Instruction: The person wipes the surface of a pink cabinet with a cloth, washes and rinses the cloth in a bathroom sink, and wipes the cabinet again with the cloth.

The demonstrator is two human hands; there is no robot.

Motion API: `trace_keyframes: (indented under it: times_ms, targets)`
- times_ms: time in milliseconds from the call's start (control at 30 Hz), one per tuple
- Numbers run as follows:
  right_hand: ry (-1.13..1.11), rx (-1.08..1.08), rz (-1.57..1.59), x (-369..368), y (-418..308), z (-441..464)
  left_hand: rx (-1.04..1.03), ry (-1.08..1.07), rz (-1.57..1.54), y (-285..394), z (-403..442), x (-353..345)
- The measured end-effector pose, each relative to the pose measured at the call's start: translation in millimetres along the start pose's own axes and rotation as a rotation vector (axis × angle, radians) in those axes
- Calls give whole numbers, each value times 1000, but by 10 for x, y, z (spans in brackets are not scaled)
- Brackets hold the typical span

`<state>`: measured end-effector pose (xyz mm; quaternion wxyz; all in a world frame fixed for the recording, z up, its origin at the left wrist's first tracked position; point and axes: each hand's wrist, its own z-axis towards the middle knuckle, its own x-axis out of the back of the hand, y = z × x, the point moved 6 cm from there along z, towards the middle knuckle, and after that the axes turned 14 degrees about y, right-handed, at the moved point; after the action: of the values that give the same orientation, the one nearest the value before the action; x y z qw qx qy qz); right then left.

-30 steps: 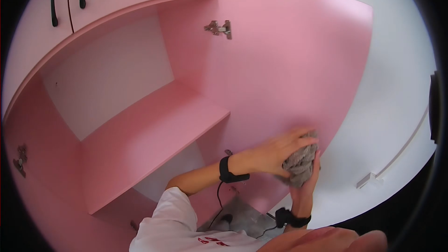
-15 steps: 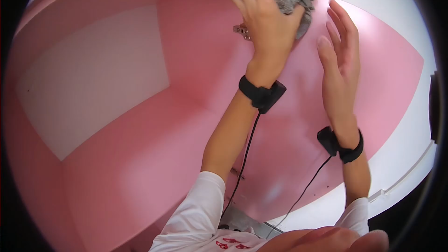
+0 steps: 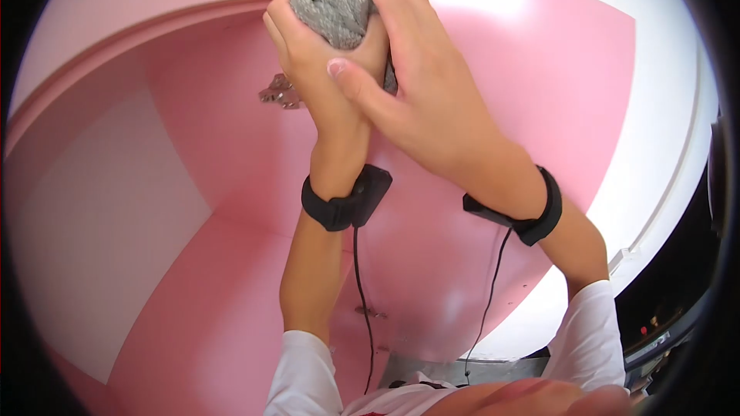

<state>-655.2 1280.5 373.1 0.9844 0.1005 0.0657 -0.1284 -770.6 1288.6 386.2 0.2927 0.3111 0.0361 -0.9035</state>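
Observation:
A bunched grey cloth [image 3: 333, 8] is gripped in my left hand [image 3: 324, 81] at the top of the view, its fingers wrapped around the left side. My right hand [image 3: 432, 81] closes over the cloth's right side. Its thumb lies across the base of my left hand, and part of the cloth is covered by its fingers. Just left of my left wrist, a metal hinge [image 3: 281, 94] sits on the pink cabinet door [image 3: 532, 77], which stands swung out. Both wrists wear black straps with small boxes and cables.
The pink cabinet [image 3: 196, 293] opens on the left, with a pale back panel [image 3: 92, 208] and a rounded front edge [image 3: 146, 19]. Lower down, a second hinge [image 3: 371, 312] shows near a cable. A white wall [image 3: 655, 123] rises beyond the door.
My right hand has moved left onto the cloth and my left hand; before, it was apart with fingers outstretched. The view has shifted, putting the cabinet and cloth farther left.

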Motion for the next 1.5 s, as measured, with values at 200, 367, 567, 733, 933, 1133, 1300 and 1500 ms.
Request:
trace_keyframes:
  times_ms: [200, 367, 567, 733, 933, 1133, 1300, 1500]
  targets:
    - [54, 57, -229, 554, -51, 83, -179, -91, -102, 365, -246, -384]
    - [121, -177, -150, 1087, 56, 232, -217, -180, -162, 883, -394, -781]
    - [336, -347, -146, 2333, 221, 177, -234, -176, -330, 1709, -1135, -1550]
    - [331, -428, -163, 2751, 15, -12, -91, -307, -457, 1833, -1636, -1587]
    - [320, -321, -213, 3003, -173, -139, -126, -392, -343, 2117, -2014, -1328]
    - [191, -46, -185, 2477, -400, 193, -478, -50, -344, 2065, -1280, -949]
    - [28, -120, -196, 1795, -260, 259, -277, -137, -318, 1531, -906, -683]
    - [-53, -64, -109, 1154, -315, 226, -248, -56, -291, 1064, -620, -324]
